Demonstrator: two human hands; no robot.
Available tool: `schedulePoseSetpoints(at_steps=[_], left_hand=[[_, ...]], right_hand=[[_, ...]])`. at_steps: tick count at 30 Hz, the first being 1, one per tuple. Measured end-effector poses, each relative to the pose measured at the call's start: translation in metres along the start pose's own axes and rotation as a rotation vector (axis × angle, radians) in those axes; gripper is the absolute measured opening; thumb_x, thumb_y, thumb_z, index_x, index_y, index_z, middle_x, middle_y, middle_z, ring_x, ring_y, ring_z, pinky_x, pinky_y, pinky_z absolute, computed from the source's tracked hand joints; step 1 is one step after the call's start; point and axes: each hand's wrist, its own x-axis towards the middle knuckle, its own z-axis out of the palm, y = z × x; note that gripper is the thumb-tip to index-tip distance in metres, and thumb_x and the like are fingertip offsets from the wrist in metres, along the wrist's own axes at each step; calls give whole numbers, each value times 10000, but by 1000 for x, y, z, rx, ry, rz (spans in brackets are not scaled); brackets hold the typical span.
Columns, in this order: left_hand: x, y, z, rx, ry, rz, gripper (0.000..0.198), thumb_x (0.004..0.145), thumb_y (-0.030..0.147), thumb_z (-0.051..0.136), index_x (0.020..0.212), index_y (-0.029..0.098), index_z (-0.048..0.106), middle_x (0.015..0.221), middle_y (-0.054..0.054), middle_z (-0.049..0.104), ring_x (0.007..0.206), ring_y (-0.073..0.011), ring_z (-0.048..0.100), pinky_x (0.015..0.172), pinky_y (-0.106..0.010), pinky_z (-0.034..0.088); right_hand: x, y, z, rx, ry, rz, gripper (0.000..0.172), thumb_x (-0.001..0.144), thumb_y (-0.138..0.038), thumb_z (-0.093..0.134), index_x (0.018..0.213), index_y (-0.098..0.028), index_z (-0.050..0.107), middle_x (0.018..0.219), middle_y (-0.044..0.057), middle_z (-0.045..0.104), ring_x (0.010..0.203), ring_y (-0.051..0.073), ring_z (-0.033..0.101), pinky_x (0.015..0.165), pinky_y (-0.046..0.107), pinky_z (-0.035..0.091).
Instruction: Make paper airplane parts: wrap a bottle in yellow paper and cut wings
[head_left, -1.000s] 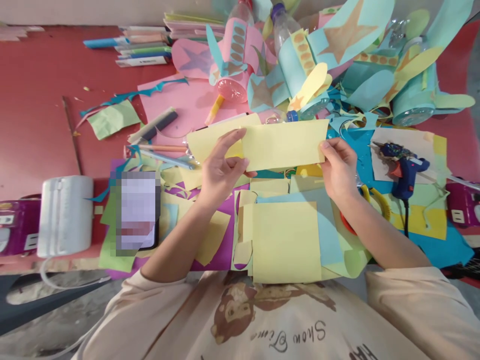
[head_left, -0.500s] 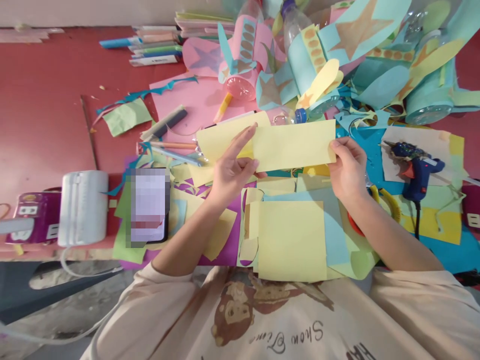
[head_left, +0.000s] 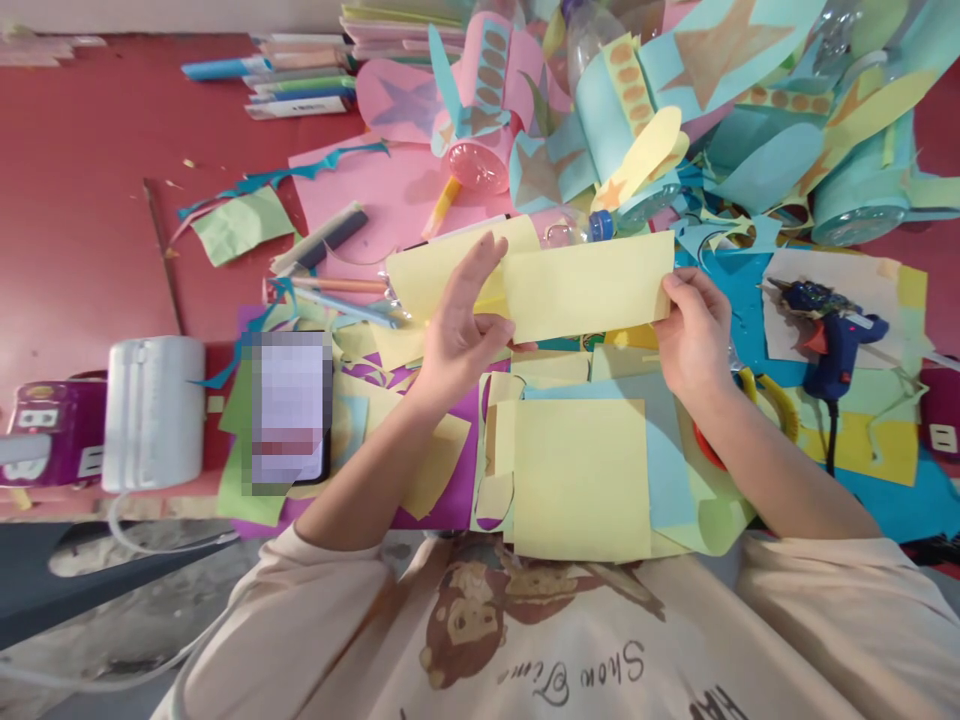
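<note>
A pale yellow paper strip (head_left: 589,287) is stretched sideways between my two hands, above the littered table. My left hand (head_left: 465,335) pinches its lower left corner, thumb in front and a fingertip showing behind, while the index finger points up beside the strip's left edge. At the right end, my right hand (head_left: 694,325) grips the edge between thumb and fingers. Below the strip lies a pale yellow square sheet (head_left: 581,480), on top of light blue and green paper. Another pale yellow piece (head_left: 427,275) lies behind my left hand.
A blue glue gun (head_left: 836,350) rests on paper at right, near yellow-handled scissors (head_left: 776,405). Paper-covered bottles (head_left: 611,120) crowd the back. Left of my arm are a phone (head_left: 289,410) and a white case (head_left: 154,410). Markers (head_left: 300,85) lie farther back.
The view has shifted slightly, so things at left appear a little farther left. Both hands keep hold of the strip, almost unmoved.
</note>
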Motion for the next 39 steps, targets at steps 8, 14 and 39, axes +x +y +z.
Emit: schedulePoseSetpoints(at_steps=[8, 14, 39], left_hand=[[6, 0, -1, -168, 77, -111, 487, 729, 542, 714, 1112, 267, 594, 1061, -54, 622, 732, -119, 608, 518, -194, 520], [5, 1, 1, -285, -82, -240, 395, 669, 368, 811, 995, 225, 639, 1045, -33, 629, 801, -111, 615, 639, -191, 539], [0, 12, 11, -195, -231, -369, 315, 676, 403, 802, 807, 159, 653, 788, -26, 684, 694, -126, 656, 637, -236, 577]], right_hand=[[-3, 1, 1, -59, -17, -10, 264, 769, -518, 667, 713, -298, 531, 732, 18, 584, 738, 216, 615, 501, 371, 448], [-3, -7, 6, -3, 0, 39, 301, 748, -487, 703, 673, -276, 502, 681, -5, 544, 654, 176, 569, 548, 351, 455], [-1, -10, 10, 201, -119, 367, 493, 727, -736, 581, 787, -246, 570, 795, 3, 619, 677, 144, 594, 541, 280, 480]])
